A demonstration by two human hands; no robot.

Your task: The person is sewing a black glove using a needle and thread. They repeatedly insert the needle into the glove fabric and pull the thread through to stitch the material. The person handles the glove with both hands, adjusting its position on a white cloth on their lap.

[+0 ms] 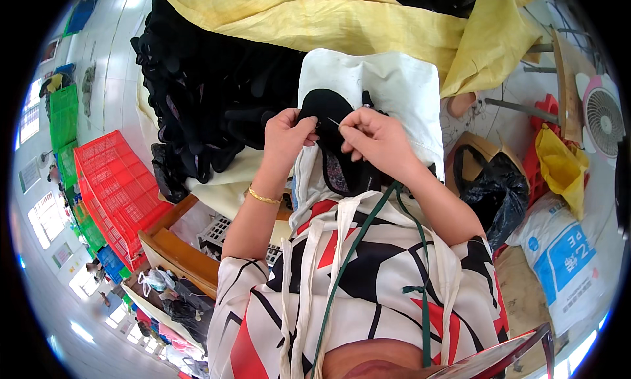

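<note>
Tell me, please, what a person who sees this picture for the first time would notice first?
At the centre, the left hand and right hand hold a black fabric piece over a white cloth; the right fingers pinch a thin needle. Behind them lies a heap of black pieces under a yellow sheet. A bright red plastic crate stands at the left.

The left hand [287, 137] covers the near edge of the rounded black fabric piece [327, 109], and its fingertips cannot be made out. The thin needle-like item [334, 122] at the right hand [374, 137] is too small to identify. The white round fan [603, 119] is cut off at the right rim.
</note>
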